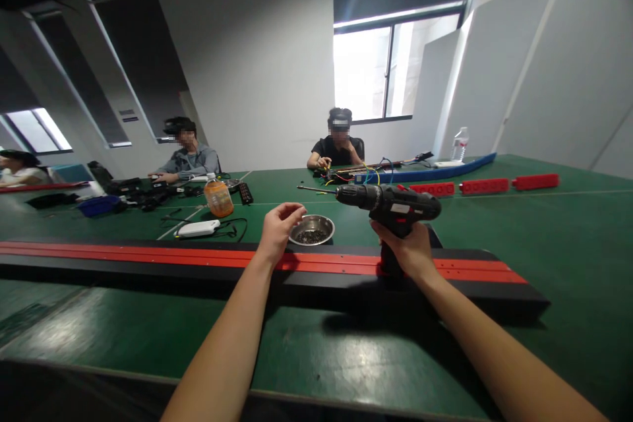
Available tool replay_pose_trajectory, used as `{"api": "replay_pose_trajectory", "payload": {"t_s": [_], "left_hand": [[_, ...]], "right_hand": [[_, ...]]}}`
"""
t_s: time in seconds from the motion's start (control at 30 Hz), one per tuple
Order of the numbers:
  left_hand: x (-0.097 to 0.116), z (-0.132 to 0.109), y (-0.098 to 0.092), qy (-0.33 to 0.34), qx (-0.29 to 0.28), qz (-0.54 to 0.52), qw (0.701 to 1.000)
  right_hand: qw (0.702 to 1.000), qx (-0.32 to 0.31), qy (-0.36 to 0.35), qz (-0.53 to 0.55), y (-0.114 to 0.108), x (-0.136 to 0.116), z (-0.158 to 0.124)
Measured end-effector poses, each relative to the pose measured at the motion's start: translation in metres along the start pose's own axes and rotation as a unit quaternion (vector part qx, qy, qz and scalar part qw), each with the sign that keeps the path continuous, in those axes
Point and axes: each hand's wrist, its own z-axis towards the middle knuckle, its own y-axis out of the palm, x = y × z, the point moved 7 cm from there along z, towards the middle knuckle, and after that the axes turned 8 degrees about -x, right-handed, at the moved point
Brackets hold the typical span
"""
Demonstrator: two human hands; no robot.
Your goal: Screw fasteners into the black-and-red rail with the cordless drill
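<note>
My right hand grips a black cordless drill by its handle, held level above the table with its long bit pointing left. My left hand hovers with fingers curled together in a pinch, just left of a small metal bowl holding several dark screws. Whatever sits between those fingertips is too small to make out. Both hands are above a long black bar with a red strip that lies across the green table in front of me.
A white power adapter with a black cable and an orange-filled bottle stand left of the bowl. Three other people sit at the far and left sides with tools and wires. Red bars, a blue bar and a water bottle lie far right.
</note>
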Motion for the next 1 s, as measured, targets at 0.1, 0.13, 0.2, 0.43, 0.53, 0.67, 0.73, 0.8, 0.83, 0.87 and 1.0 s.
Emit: {"api": "replay_pose_trajectory", "payload": {"t_s": [0.1,0.13,0.2,0.43,0.53,0.67,0.73,0.8,0.83,0.87,1.0], "left_hand": [[0.030,-0.002,-0.006,0.040,0.039,-0.125,0.991],[0.038,-0.003,-0.005,0.050,0.038,-0.147,0.987],[0.051,-0.003,-0.001,0.066,0.027,-0.171,0.983],[0.067,0.000,0.011,0.074,0.000,-0.208,0.975],[0.070,0.001,0.012,0.074,-0.004,-0.224,0.972],[0.074,0.001,0.013,0.073,-0.010,-0.220,0.973],[0.075,0.001,0.012,0.072,-0.008,-0.219,0.973],[0.075,0.000,0.012,0.069,-0.004,-0.219,0.973],[0.074,0.000,0.011,0.066,-0.003,-0.218,0.974],[0.073,0.000,0.012,0.063,-0.003,-0.218,0.974],[0.072,-0.001,0.013,0.064,-0.002,-0.220,0.973]], "right_hand": [[1.000,-0.001,0.004,0.009,0.000,0.005,0.001],[1.000,-0.003,0.005,0.011,0.000,0.007,0.002],[1.000,-0.006,0.003,0.008,0.000,0.011,0.003],[1.000,-0.012,-0.006,-0.001,0.001,0.007,0.003],[1.000,-0.010,-0.010,-0.002,0.002,0.004,0.002],[1.000,-0.010,-0.013,-0.002,0.002,0.003,0.001],[1.000,-0.013,-0.011,-0.003,0.002,0.003,0.001],[1.000,-0.013,-0.010,0.000,0.002,0.003,0.002],[1.000,-0.012,-0.011,0.001,0.002,0.003,0.002],[1.000,-0.011,-0.012,0.002,0.002,0.003,0.002],[1.000,-0.010,-0.015,-0.001,0.002,0.002,0.001]]}}
